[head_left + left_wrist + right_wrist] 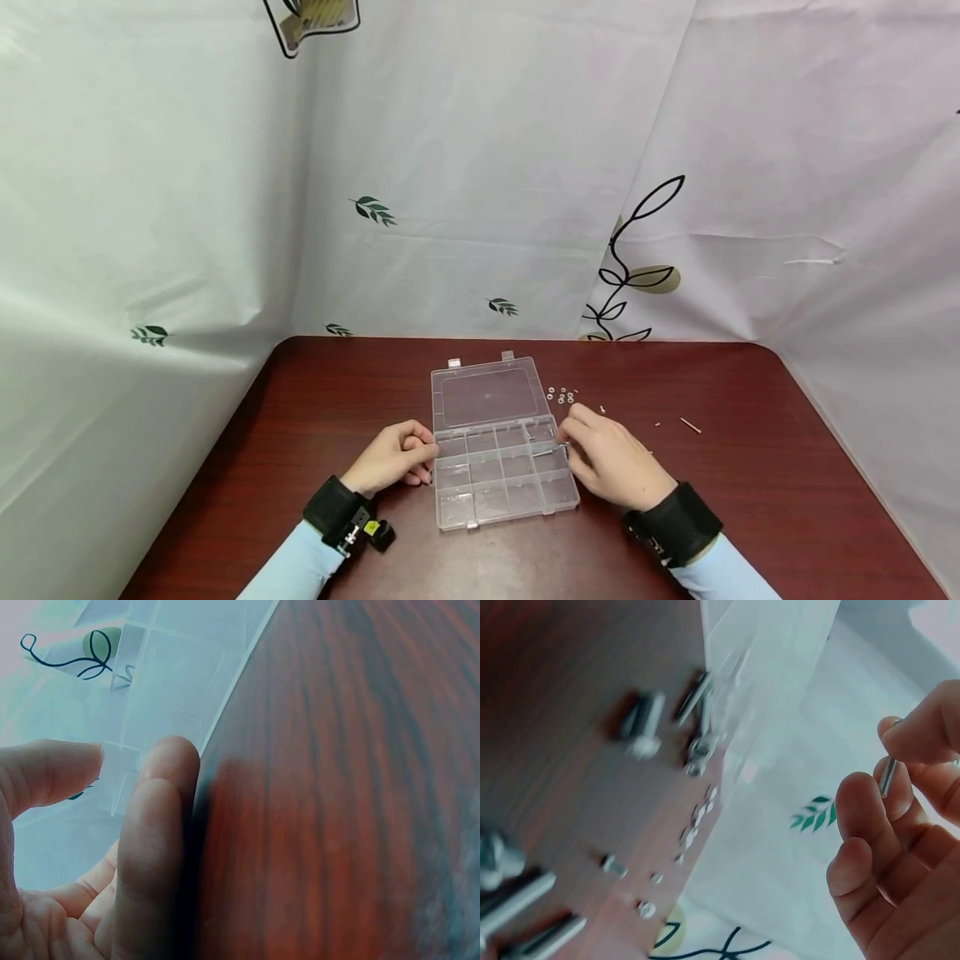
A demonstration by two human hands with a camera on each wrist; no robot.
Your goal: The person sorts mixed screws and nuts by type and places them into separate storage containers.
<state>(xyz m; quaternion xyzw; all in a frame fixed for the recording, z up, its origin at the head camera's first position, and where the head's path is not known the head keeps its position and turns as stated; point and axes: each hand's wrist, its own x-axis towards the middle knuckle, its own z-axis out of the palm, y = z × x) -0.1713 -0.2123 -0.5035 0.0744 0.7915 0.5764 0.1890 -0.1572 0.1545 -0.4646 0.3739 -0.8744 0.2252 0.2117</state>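
Observation:
A clear plastic compartment box (491,481) lies on the table, its lid (491,396) folded back flat. My left hand (397,455) grips the box's left edge. In the left wrist view the thumb (56,772) is on the rim side and the fingers (154,840) lie low along the wall. Over the right-hand compartments, my right hand (611,458) pinches a small metal screw (887,777), its threaded shank showing below the thumb. A few thin metal pieces (546,452) lie in the box's right compartments.
Several nuts (561,397) are grouped right of the lid. A short screw (602,409) and a long bolt (691,425) lie farther right on the dark red table (337,383). White patterned cloth (480,167) hangs behind the table.

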